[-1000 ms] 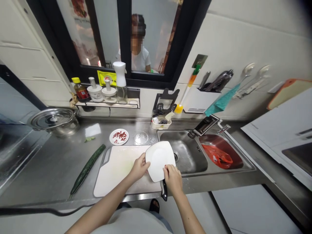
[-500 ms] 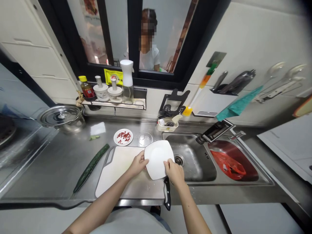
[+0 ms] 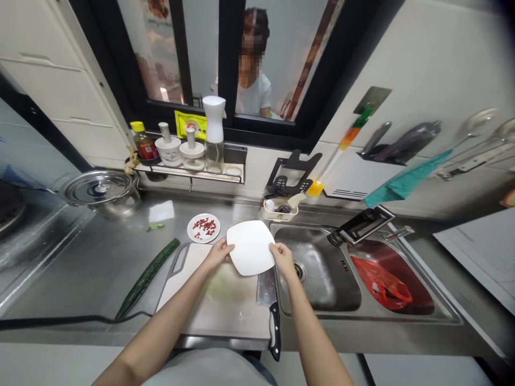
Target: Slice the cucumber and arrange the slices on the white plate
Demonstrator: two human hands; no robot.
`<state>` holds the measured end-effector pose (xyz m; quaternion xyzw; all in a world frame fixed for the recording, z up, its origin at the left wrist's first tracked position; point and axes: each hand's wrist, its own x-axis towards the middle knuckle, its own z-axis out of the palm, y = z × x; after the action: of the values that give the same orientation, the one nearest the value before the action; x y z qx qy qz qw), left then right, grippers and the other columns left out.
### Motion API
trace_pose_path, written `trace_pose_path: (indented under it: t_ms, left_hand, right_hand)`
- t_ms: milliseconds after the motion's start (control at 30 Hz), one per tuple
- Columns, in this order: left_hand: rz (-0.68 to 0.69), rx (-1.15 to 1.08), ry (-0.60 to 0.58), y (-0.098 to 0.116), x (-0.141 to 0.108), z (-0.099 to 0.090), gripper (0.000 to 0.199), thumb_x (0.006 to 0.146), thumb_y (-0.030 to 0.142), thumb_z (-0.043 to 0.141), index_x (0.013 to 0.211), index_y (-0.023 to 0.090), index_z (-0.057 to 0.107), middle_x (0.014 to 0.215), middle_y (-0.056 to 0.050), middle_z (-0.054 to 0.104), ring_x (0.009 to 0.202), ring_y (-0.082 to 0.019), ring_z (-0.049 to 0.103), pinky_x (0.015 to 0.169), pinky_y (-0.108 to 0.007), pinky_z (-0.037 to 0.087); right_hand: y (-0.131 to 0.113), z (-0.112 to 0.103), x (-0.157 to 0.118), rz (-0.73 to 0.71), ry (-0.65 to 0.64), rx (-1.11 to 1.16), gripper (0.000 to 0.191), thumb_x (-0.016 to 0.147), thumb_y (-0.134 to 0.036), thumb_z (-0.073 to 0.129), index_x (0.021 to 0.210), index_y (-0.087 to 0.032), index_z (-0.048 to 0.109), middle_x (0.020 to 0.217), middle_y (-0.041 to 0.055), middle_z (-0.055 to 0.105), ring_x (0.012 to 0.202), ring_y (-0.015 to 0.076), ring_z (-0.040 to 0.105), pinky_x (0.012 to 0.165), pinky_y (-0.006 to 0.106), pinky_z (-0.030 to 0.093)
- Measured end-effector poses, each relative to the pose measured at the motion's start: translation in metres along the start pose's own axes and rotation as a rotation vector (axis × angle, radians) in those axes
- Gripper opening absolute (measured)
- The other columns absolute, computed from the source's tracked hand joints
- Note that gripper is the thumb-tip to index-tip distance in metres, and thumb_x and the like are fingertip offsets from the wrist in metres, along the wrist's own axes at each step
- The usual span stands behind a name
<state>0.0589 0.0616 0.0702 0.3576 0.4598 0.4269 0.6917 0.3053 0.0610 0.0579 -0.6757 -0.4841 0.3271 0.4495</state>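
A white square plate [image 3: 251, 249] is held between both hands above the far right part of the cutting board [image 3: 197, 305]. My left hand [image 3: 218, 253] grips its left edge, thumb on top. On the opposite edge my right hand [image 3: 283, 259] is closed the same way. Below the plate a knife [image 3: 273, 321] lies along the board's right side, its black handle towards me and its blade partly covered. A small round plate with chopped red pieces [image 3: 204, 228] sits behind the board. Left of the board lies a long green cucumber [image 3: 148, 277].
To the right is a steel double sink [image 3: 322, 271] with a tap [image 3: 354, 225] and a red plastic bag [image 3: 380, 284] in its far basin. A lidded pot [image 3: 102, 195] stands at the left. Condiments fill a wall shelf [image 3: 193, 172]. A person [image 3: 253, 80] shows through the window.
Both hands have moved the white plate up and slightly left, levelling its tilt. More of the knife's blade now shows. The view has shifted a little.
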Motion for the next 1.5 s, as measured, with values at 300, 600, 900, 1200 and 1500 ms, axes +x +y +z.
trace_pose_path:
  t_ms: [300, 600, 900, 1200, 1500]
  left_hand:
    - [-0.064, -0.252, 0.312, -0.013, 0.023, -0.007, 0.04, 0.074, 0.022, 0.074, 0.109, 0.017, 0.054, 0.095, -0.007, 0.068, 0.083, -0.014, 0.066, 0.085, -0.036, 0.054]
    - [-0.114, -0.191, 0.407, -0.023, 0.041, -0.016, 0.039, 0.074, 0.02, 0.068, 0.111, 0.016, 0.06, 0.107, -0.009, 0.067, 0.09, -0.014, 0.064, 0.077, -0.024, 0.051]
    - [-0.088, -0.187, 0.421, -0.022, 0.049, -0.017, 0.041, 0.075, 0.02, 0.065, 0.116, 0.015, 0.061, 0.122, -0.011, 0.063, 0.104, -0.017, 0.062, 0.085, -0.025, 0.049]
    - [0.045, -0.132, 0.426, -0.029, 0.056, -0.019, 0.042, 0.073, 0.015, 0.07, 0.114, 0.015, 0.062, 0.12, -0.013, 0.064, 0.12, -0.024, 0.056, 0.107, -0.041, 0.038]
    - [0.084, -0.093, 0.405, -0.034, 0.057, -0.019, 0.039, 0.075, 0.015, 0.07, 0.113, 0.016, 0.061, 0.133, -0.014, 0.057, 0.13, -0.025, 0.047, 0.112, -0.041, 0.032]
  right_hand:
    - [0.015, 0.052, 0.012, -0.013, 0.222, -0.048, 0.047, 0.073, -0.062, 0.05, 0.062, -0.017, 0.057, 0.056, -0.0003, 0.052, 0.063, 0.0146, 0.045, 0.06, 0.025, 0.038]
    - [0.022, 0.077, 0.019, 0.026, 0.251, -0.14, 0.051, 0.076, -0.063, 0.044, 0.068, -0.015, 0.06, 0.064, 0.0055, 0.06, 0.063, 0.0163, 0.047, 0.063, 0.027, 0.039]
    - [0.026, 0.078, 0.023, 0.047, 0.222, -0.244, 0.052, 0.079, -0.062, 0.041, 0.072, -0.015, 0.062, 0.071, 0.0105, 0.067, 0.066, 0.0192, 0.053, 0.066, 0.028, 0.042]
    - [0.017, 0.074, 0.03, 0.058, -0.004, -0.552, 0.037, 0.086, -0.041, 0.043, 0.081, -0.013, 0.068, 0.075, 0.0084, 0.069, 0.069, 0.0181, 0.057, 0.064, 0.024, 0.038]
    - [0.002, 0.073, 0.033, 0.01, -0.094, -0.716, 0.027, 0.089, -0.03, 0.048, 0.083, -0.013, 0.068, 0.078, 0.0085, 0.069, 0.071, 0.0155, 0.058, 0.065, 0.022, 0.035]
